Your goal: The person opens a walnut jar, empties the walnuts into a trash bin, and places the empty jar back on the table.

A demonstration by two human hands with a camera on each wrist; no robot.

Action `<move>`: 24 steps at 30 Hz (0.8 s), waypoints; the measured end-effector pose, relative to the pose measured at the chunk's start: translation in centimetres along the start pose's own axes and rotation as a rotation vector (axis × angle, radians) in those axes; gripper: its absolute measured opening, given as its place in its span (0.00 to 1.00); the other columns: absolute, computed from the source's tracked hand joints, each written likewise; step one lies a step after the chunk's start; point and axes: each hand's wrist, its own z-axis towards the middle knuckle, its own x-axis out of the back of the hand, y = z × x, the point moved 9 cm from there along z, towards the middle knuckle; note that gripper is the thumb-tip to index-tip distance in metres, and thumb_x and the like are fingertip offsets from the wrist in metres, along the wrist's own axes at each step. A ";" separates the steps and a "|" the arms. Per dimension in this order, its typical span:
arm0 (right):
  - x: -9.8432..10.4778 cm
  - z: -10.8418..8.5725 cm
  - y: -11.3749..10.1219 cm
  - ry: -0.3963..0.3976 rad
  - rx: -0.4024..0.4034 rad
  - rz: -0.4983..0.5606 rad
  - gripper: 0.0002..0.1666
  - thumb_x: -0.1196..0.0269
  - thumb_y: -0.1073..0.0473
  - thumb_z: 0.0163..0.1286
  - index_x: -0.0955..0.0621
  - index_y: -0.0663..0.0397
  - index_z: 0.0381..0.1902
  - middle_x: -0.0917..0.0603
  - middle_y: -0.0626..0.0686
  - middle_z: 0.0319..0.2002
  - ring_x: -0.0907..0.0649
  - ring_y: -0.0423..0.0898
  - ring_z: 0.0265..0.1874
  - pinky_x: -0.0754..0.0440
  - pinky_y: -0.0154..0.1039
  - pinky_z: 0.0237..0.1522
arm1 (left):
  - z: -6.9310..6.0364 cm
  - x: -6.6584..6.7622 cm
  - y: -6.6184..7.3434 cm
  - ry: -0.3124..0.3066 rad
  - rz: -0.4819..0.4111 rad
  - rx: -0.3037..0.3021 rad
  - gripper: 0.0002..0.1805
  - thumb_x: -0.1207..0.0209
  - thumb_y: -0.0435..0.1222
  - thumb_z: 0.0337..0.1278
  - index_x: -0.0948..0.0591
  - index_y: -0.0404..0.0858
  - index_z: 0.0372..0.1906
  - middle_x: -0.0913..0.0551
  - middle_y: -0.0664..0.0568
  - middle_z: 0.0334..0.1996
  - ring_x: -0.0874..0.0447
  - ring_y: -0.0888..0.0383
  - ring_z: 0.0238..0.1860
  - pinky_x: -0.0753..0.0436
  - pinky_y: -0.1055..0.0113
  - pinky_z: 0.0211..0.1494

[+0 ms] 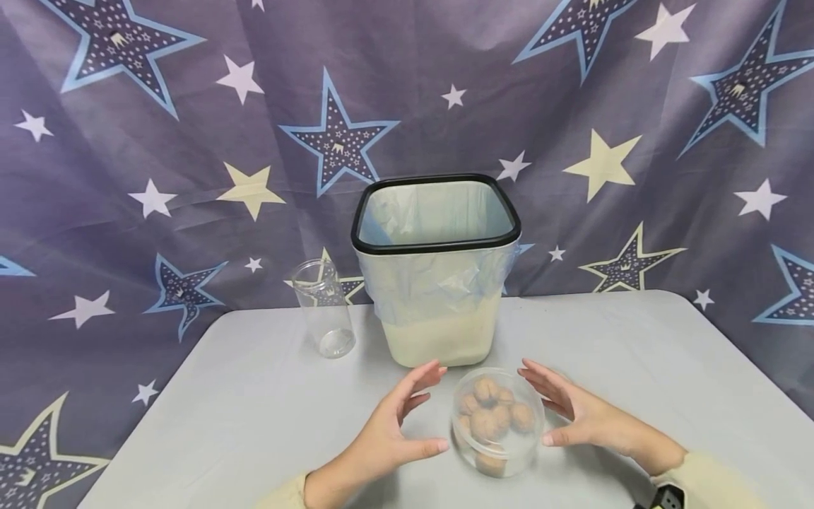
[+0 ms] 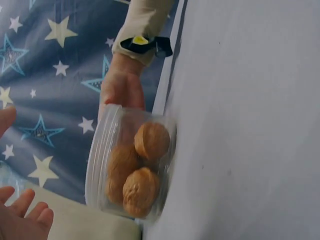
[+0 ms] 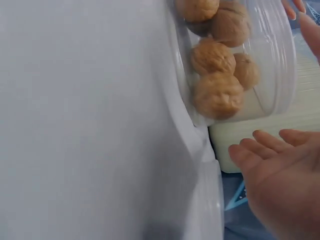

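Note:
A clear round plastic jar (image 1: 523,452) with several walnuts (image 1: 490,424) inside stands on the table. On its left is my left hand (image 1: 397,428), fingers spread in a loose curve and apart from the jar. My right hand (image 1: 588,417) has a similar pose on the right side, thumb near the jar wall with a small gap. In the left wrist view the walnuts (image 2: 141,192) show through the jar's side. The right wrist view shows the jar's ridged rim (image 3: 280,55) and my right palm (image 3: 285,175) facing it.
A cream bin (image 1: 439,339) with a black rim and a bluish bag liner stands behind the jar. Left of the bin is a tall clear cup (image 1: 326,311). A translucent pale edge (image 3: 212,200) lies beyond the jar in the right wrist view. Star-patterned cloth (image 1: 407,85) hangs behind the table.

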 end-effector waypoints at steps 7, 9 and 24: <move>-1.0 -0.3 2.0 -0.036 -0.159 0.158 0.59 0.33 0.68 0.56 0.60 0.65 0.73 0.63 0.71 0.71 0.42 0.25 0.66 0.42 0.20 0.61 | 0.6 -1.0 -0.9 0.002 -0.081 0.052 0.44 0.32 0.30 0.46 0.40 0.42 0.70 0.34 0.46 0.66 0.37 0.50 0.66 0.33 0.61 0.67; -1.3 -0.3 2.5 -0.044 -0.199 0.206 0.60 0.33 0.68 0.56 0.61 0.63 0.73 0.67 0.72 0.71 0.42 0.25 0.66 0.43 0.20 0.61 | 0.8 -1.3 -1.2 0.002 -0.111 0.072 0.44 0.32 0.32 0.47 0.40 0.41 0.70 0.34 0.46 0.66 0.38 0.48 0.66 0.34 0.61 0.67; -1.9 0.1 3.3 -0.042 -0.210 0.178 0.61 0.32 0.71 0.52 0.58 0.60 0.74 0.59 0.71 0.71 0.41 0.29 0.65 0.42 0.21 0.60 | 1.8 -3.0 -3.5 -0.060 -0.051 0.247 0.50 0.29 0.33 0.41 0.42 0.47 0.71 0.39 0.54 0.70 0.45 0.49 0.70 0.40 0.60 0.71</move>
